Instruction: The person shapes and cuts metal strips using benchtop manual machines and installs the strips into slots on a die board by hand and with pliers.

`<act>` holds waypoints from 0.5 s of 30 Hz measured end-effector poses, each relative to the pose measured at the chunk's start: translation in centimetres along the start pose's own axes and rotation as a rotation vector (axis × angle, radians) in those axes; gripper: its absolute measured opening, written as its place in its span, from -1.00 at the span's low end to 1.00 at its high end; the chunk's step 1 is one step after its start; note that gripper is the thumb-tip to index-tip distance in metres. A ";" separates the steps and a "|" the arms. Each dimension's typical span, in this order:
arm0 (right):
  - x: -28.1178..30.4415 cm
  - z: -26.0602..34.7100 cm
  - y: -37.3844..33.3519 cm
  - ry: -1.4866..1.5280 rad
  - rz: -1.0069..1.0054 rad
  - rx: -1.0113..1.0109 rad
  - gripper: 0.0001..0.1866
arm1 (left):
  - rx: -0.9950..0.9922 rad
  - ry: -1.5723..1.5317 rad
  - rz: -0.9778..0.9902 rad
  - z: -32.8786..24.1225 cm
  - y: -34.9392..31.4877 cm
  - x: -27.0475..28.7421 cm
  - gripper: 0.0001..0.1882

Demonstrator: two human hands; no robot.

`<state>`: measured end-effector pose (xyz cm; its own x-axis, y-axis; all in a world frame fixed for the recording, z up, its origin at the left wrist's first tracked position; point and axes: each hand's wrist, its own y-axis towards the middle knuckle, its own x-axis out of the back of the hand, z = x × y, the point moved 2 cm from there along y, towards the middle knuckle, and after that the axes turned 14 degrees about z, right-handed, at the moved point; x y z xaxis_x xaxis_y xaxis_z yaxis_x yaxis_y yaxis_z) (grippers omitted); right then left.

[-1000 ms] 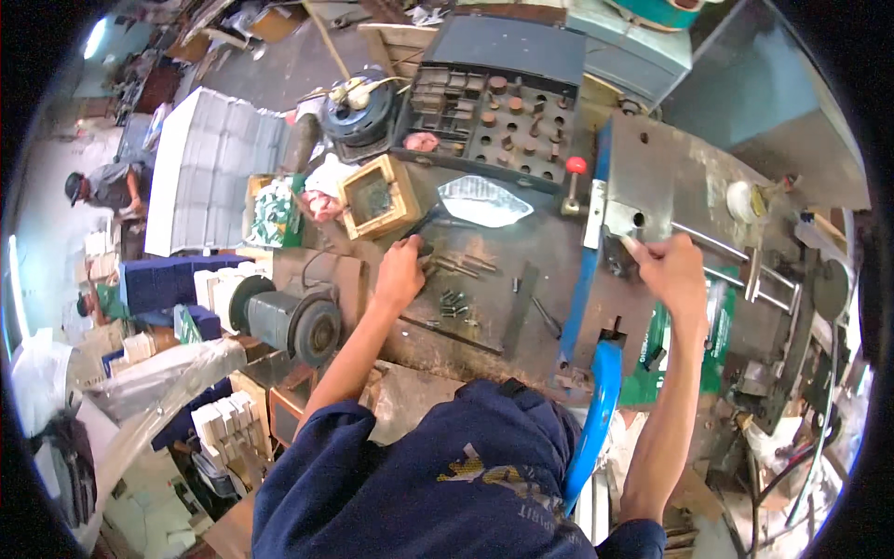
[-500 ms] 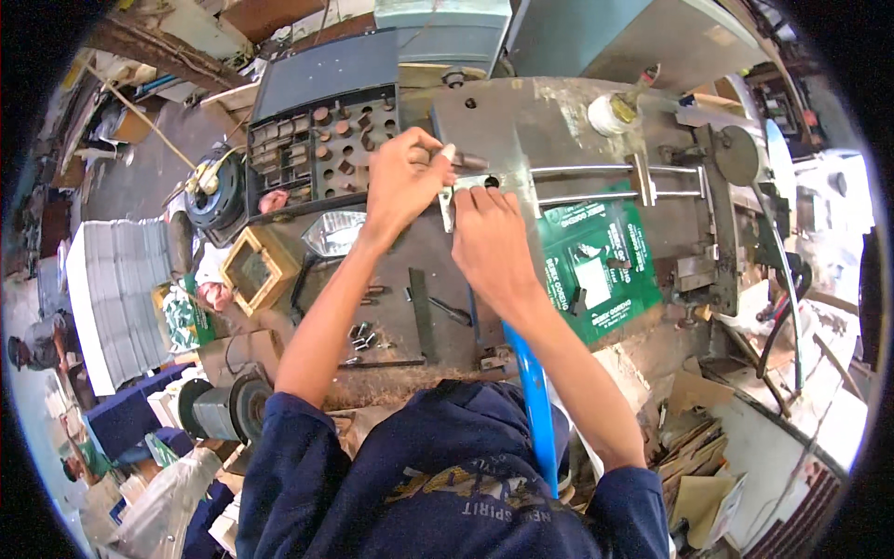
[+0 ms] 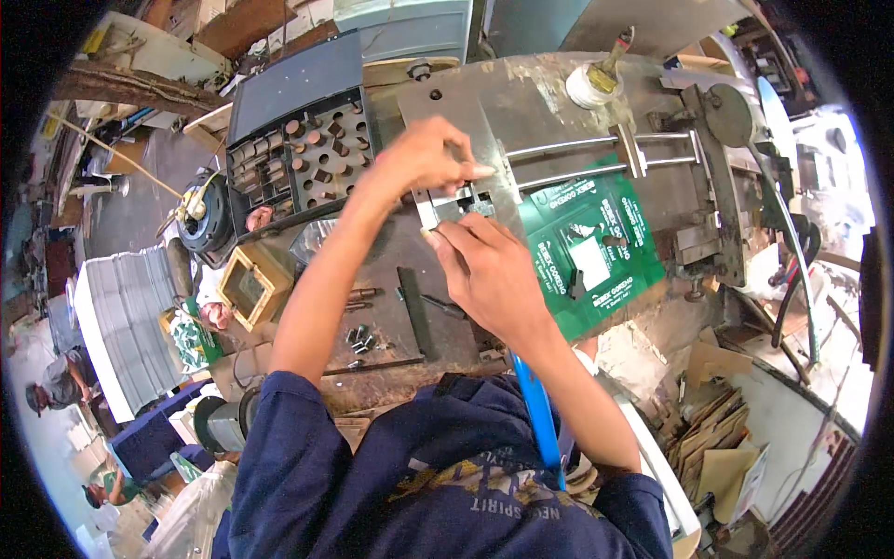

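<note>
A silvery metal jig (image 3: 506, 182) with two parallel rods (image 3: 563, 149) lies across a long grey metal plate (image 3: 449, 110) on the workbench. My left hand (image 3: 428, 156) is just above the jig's left part, slightly blurred, with thumb and fingers brought together in a pinch. Whatever those fingers hold is too small or hidden. My right hand (image 3: 494, 279) grips the near edge of the jig with bent fingers, its thumb at the left corner. Between the two hands, a dark slot shows in the jig. Part of the jig's near side is covered by my right fingers.
An open case of metal pieces (image 3: 321, 154) stands at the left. A green printed sheet (image 3: 596, 256) lies right, a white pot with a brush (image 3: 592, 86) behind. Small metal pieces (image 3: 361, 337) and a dark bar (image 3: 416, 312) lie near me. A wooden frame box (image 3: 256, 284) sits left.
My left hand has moved right, over the jig. My right hand has shifted toward the near edge, its thumb now spread left. A dark cylinder formerly by my left fingers is no longer visible.
</note>
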<state>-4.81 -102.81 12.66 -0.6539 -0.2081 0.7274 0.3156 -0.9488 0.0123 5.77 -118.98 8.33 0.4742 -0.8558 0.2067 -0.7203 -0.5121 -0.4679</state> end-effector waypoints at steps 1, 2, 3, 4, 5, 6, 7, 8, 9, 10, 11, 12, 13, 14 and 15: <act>0.0 0.2 -0.2 -0.002 -0.021 -0.002 -0.85 | 0.001 -0.057 -0.021 1.3 0.1 -0.7 -0.69; -0.2 0.0 0.2 -0.005 -0.048 -0.003 -0.84 | -0.037 -0.084 -0.065 3.3 0.2 -0.5 -0.68; -0.1 0.0 0.1 -0.001 -0.051 -0.008 -0.84 | -0.011 -0.150 -0.055 3.3 -0.3 -1.3 -0.66; 0.0 -0.1 0.0 0.009 -0.052 -0.028 -0.83 | 0.008 -0.061 -0.111 3.0 -0.3 -1.1 -0.66; 0.0 -0.1 -0.1 0.019 -0.052 -0.047 -0.83 | 0.027 0.027 -0.166 2.6 -0.3 -0.9 -0.65; 0.1 -0.2 0.0 0.007 -0.045 -0.048 -0.84 | -0.056 0.157 -0.267 2.3 -0.8 -0.5 -0.62; 0.0 -0.3 0.1 0.013 -0.045 -0.048 -0.84 | -0.254 0.170 -0.542 2.7 -1.0 0.5 -0.61; -0.2 -0.5 0.1 0.074 -0.062 -0.045 -0.87 | -0.035 0.269 -0.704 3.6 -1.6 1.3 -0.58; -0.6 -1.0 0.1 0.133 -0.075 -0.050 -0.91 | 0.190 0.361 -0.854 3.5 -2.5 1.9 -0.55; -1.1 -1.0 -0.2 0.144 -0.055 -0.039 -0.91 | 0.353 0.465 -0.737 6.3 -2.4 2.6 -0.48; -1.5 -0.5 -0.9 0.174 -0.106 0.052 -0.92 | 0.198 0.607 -0.710 10.3 -2.5 2.4 -0.48; -1.6 -0.7 -2.2 0.196 -0.165 0.106 -0.90 | 0.212 0.685 -0.656 9.8 -2.5 1.5 -0.50; -1.9 -1.0 -2.6 0.213 -0.139 0.114 -0.90 | 0.232 0.767 -0.619 8.8 -2.5 1.5 -0.52; -2.2 -1.3 -3.2 0.221 -0.155 0.091 -0.88 | 0.205 0.652 -0.575 9.3 -2.7 1.6 -0.53; -2.4 -1.5 -3.3 0.226 -0.177 0.070 -0.86 | 0.195 0.622 -0.597 9.4 -2.7 2.2 -0.55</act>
<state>-5.35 -99.49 9.89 -0.8369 -0.0962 0.5389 0.2248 -0.9580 0.1782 13.51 -118.79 1.94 0.3414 -0.3636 0.8667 -0.3148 -0.9131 -0.2591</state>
